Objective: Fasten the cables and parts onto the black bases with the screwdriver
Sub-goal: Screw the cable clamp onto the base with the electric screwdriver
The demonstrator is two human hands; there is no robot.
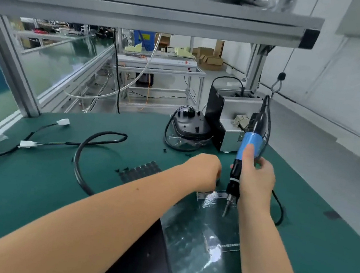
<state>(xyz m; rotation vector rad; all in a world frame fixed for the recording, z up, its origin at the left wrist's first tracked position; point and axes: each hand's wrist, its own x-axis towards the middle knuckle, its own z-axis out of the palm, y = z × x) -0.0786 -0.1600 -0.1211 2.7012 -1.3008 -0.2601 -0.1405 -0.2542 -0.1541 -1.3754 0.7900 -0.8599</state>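
My right hand (256, 180) grips the blue and black electric screwdriver (247, 148), which hangs from a hook and points its bit (226, 208) down at a clear plastic bag (203, 239). My left hand (206, 171) reaches just left of the screwdriver with its fingers curled downward; what they hold is hidden. A black base (190, 124) with knobs sits on a clear bag farther back. A thick black cable (89, 146) loops on the green mat to the left, with white connectors (27, 144). Small black screws (124, 169) lie beside a black dimpled tray (139, 172).
A grey screw feeder box (231, 121) with a black plate stands behind the screwdriver. An aluminium frame post (15, 70) rises at the left and a shelf beam (143, 10) runs overhead. A dark flat part (143, 261) lies at the near edge.
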